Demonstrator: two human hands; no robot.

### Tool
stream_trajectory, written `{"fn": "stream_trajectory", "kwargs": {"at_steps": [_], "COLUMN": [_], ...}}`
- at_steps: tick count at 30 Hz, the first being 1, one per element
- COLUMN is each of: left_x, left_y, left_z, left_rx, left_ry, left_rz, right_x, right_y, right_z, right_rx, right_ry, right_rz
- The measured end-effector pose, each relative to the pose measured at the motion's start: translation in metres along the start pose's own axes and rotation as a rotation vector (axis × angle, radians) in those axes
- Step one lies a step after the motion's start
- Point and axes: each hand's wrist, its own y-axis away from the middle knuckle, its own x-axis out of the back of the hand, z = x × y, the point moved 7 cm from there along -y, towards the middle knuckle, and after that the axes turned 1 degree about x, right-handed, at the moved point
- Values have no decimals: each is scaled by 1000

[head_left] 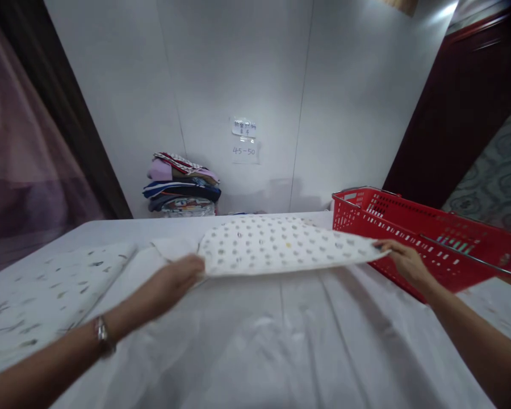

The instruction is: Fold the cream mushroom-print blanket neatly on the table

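A white cloth with a small dotted print (276,247) is stretched between my two hands above the table. My left hand (185,274) is closed on its near left corner, slightly blurred. Its near right corner is pinched by my right hand (402,260), close to the red basket. The near edge hangs raised off the surface, while the far part seems to lie toward the back of the table. What the cloth is, beyond a printed piece of fabric, I cannot tell.
A white-covered table (255,352) spreads before me. On the left lies another printed white cloth (63,289). Folded clothes (183,187) are stacked against the back wall. A red plastic basket (413,238) stands on the right, and paper notes (244,150) hang on the wall.
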Motion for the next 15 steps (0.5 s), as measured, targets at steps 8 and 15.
{"fn": "stream_trajectory", "kwargs": {"at_steps": [8, 15], "left_x": [-98, -100], "left_y": [92, 111], "left_z": [23, 34], "left_rx": [141, 166], "left_ry": [81, -117], "left_rz": [-180, -232], "right_x": [-4, 1], "right_y": [99, 114], "right_z": [66, 78], "right_rx": [-186, -187], "right_ry": [117, 263], "right_rz": [-111, -211]}}
